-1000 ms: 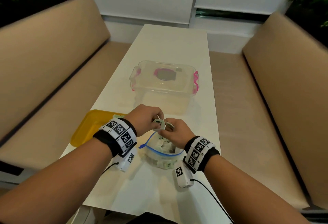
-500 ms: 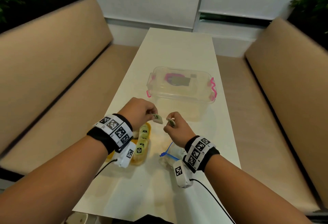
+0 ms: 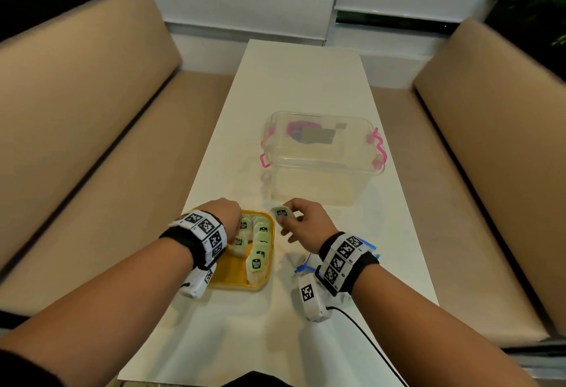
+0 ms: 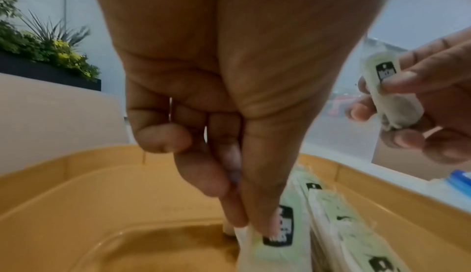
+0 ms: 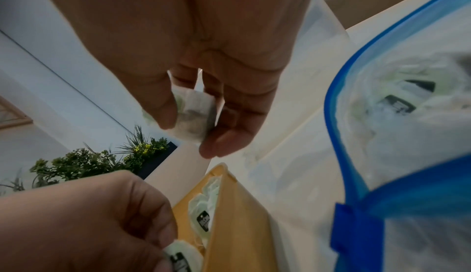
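A yellow tray (image 3: 232, 276) holds a row of several green-labelled tea bags (image 3: 260, 245). My left hand (image 3: 232, 221) is low over the tray's far left part and pinches one tea bag (image 4: 275, 242) against the tray floor (image 4: 102, 195). My right hand (image 3: 294, 218) hovers just right of the tray, above the table, pinching another tea bag (image 3: 281, 213) between thumb and fingers (image 5: 163, 115). A clear zip bag with a blue seal (image 5: 341, 115) lies under my right wrist with more tea bags inside.
A clear plastic box with pink latches (image 3: 321, 156) stands on the white table (image 3: 306, 80) beyond my hands. Beige benches (image 3: 76, 110) run along both sides. A black cable (image 3: 367, 337) trails from my right wrist.
The hands, together over the zip bag a second ago, have parted with one tea bag each. The left hand has gone down into the yellow tray; the right stays raised beside it.
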